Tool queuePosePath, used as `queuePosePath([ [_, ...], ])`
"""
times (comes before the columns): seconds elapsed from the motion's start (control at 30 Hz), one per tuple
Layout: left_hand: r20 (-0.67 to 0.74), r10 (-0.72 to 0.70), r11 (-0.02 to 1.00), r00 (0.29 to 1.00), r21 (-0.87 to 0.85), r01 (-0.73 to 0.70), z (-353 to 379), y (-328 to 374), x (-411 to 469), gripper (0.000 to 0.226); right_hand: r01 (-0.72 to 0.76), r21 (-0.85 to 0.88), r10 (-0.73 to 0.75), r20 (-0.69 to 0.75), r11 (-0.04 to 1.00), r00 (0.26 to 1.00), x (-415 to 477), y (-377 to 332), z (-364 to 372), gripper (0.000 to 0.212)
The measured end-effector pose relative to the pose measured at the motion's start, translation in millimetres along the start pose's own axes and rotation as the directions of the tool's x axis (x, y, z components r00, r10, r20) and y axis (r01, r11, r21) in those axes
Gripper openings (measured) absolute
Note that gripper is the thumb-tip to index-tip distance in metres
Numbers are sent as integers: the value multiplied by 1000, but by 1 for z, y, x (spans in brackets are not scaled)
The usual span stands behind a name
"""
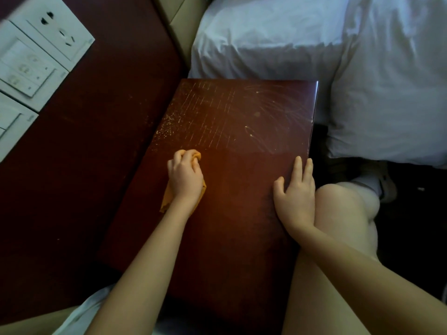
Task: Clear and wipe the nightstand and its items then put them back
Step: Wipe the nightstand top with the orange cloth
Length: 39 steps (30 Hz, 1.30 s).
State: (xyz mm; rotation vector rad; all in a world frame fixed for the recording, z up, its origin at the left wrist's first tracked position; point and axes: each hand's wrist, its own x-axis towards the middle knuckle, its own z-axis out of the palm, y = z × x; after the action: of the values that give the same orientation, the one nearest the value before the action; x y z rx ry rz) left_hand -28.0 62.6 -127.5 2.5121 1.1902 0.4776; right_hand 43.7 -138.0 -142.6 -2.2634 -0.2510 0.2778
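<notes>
The dark red-brown nightstand top (242, 189) fills the middle of the view, with pale scratches and specks on its far half. My left hand (185, 176) grips a bunched orange cloth (167, 201) against the top near its left edge. A corner of the cloth trails out below my wrist. My right hand (296, 192) rests flat on the top close to its right edge, fingers straight and pointing away from me. Nothing else stands on the nightstand.
A bed with white sheets (290, 37) and a white pillow (391, 81) lies beyond and to the right. A dark wooden wall panel (84, 141) on the left carries white sockets and switches (31, 56). My bare knee (346, 209) is at the nightstand's right side.
</notes>
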Motion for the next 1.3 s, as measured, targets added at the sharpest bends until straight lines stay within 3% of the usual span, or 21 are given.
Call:
queuePosePath([
  [0.13,-8,-42,999,999,-4,42,9,24,7,27,-6,1,6,1,1000,1000,0,0,-1,61],
  [0.4,120,281,960,952,-44,-277,4,16,-33,26,-2,3,2,5,1000,1000,0,1,-1,61],
  [0.57,70,125,992,990,0,-125,-8,-11,-19,27,-10,0,10,2,1000,1000,0,0,0,61],
  [0.73,-13,-25,1000,1000,13,25,0,8,1,26,-9,-10,9,-2,1000,1000,0,1,0,61],
  [0.83,17,18,1000,1000,2,-18,9,28,-4,27,-7,-8,7,-1,1000,1000,0,0,0,61],
  [0.97,130,258,966,957,-31,-257,12,36,-30,28,-6,-9,6,-3,1000,1000,0,1,-1,61],
  [1.07,165,346,938,924,-61,-341,2,22,-51,28,-6,-11,6,0,1000,1000,0,1,0,61],
  [1.2,144,312,950,939,-18,-313,-10,-7,-58,26,-8,-5,8,5,1000,1000,0,1,0,61],
  [1.3,78,152,988,985,26,-155,-17,-27,-42,27,-8,-3,8,8,1000,1000,0,1,0,62],
])
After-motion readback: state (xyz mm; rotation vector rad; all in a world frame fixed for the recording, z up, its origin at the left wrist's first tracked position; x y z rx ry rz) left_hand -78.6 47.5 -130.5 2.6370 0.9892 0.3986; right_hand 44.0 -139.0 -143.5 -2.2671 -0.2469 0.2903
